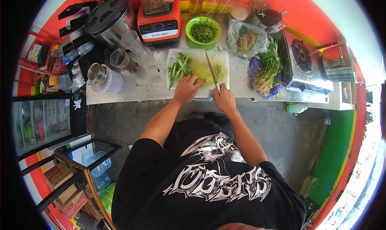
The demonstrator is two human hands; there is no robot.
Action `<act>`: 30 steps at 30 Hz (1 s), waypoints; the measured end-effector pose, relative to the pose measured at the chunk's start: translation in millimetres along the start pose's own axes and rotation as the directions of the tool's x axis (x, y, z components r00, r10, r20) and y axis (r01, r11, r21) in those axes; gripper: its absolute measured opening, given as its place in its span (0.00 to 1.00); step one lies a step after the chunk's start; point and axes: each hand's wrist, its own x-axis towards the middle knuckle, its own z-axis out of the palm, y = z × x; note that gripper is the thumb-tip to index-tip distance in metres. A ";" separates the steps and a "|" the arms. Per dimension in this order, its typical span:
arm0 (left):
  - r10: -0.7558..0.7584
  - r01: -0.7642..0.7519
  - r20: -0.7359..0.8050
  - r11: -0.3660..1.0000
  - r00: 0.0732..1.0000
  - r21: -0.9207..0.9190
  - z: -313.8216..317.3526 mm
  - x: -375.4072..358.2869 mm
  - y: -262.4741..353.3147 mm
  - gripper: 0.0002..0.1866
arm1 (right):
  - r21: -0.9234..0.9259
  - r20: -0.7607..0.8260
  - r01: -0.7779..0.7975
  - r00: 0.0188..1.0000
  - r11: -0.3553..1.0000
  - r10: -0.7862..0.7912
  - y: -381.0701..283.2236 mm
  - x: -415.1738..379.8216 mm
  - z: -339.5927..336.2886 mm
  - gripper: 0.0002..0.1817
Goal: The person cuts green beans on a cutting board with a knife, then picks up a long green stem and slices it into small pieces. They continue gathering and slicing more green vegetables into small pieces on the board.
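Head: right fingers [218, 93] grip partly hidden knife [211, 68]; left fingers [197, 84] at greens [181, 68], hold unclear.

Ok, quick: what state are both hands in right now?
Left hand: at the greens on the board; grip can't be told.
Right hand: closed, holding the knife.
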 end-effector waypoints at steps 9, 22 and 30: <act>-0.050 0.051 0.065 0.999 0.997 -0.005 3.4 -1.0 -1.2 0.25 | -0.130 0.091 -0.014 0.996 0.991 0.026 -16.3 -12.1 3.5 0.18; -0.066 0.065 0.078 0.998 0.995 0.016 6.0 -1.6 -2.4 0.24 | -0.212 0.170 -0.054 0.981 0.976 0.091 -25.7 3.4 -3.2 0.19; -0.064 0.064 0.022 0.998 0.998 -0.025 9.5 -1.4 -3.7 0.22 | -0.182 0.222 -0.163 0.954 0.970 0.202 -26.1 -12.4 13.5 0.19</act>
